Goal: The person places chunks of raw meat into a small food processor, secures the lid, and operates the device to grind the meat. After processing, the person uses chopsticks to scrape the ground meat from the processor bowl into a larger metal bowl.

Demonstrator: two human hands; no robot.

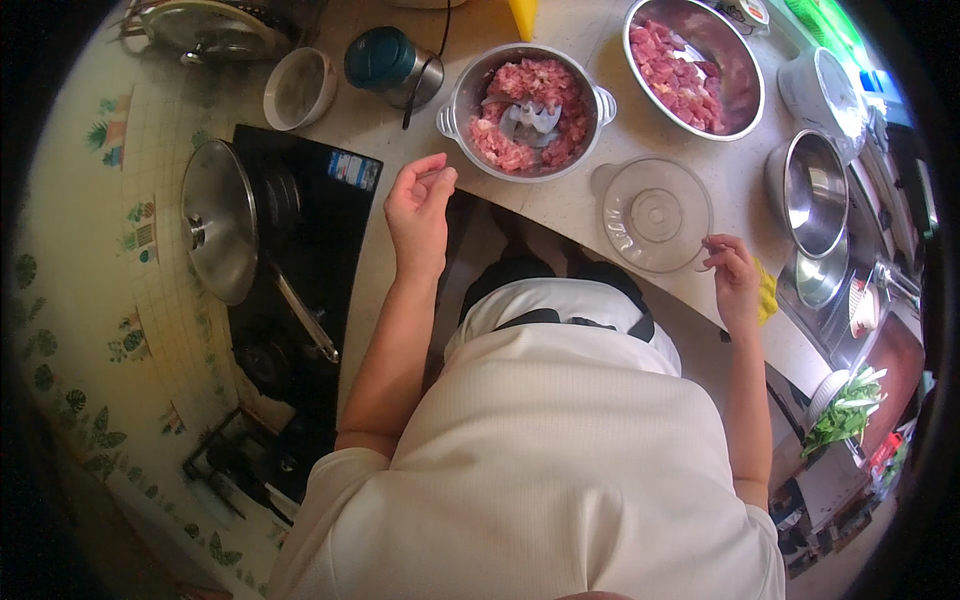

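Observation:
My left hand (421, 217) is raised beside the front of a metal food-processor bowl (451, 112), thumb drawn close to the curled fingers. Nothing shows in its grasp. Minced raw meat (536, 79) rings the chopping blade (531, 122) inside that bowl. A round clear plastic lid (656, 214) lies flat at the counter's front edge. My right hand (733, 277) pinches the lid's right rim at a small tab. Behind the lid, a stainless steel bowl (742, 75) holds chunks of raw meat (675, 82).
A teal-topped food-processor motor unit (394, 64) with a cord and a white bowl (300, 88) stand at the back left. On the black cooktop (315, 225) sits a lidded pan (221, 221), its handle pointing toward me. Right are steel bowls (814, 195), a yellow cloth (766, 292) and leafy greens (847, 412).

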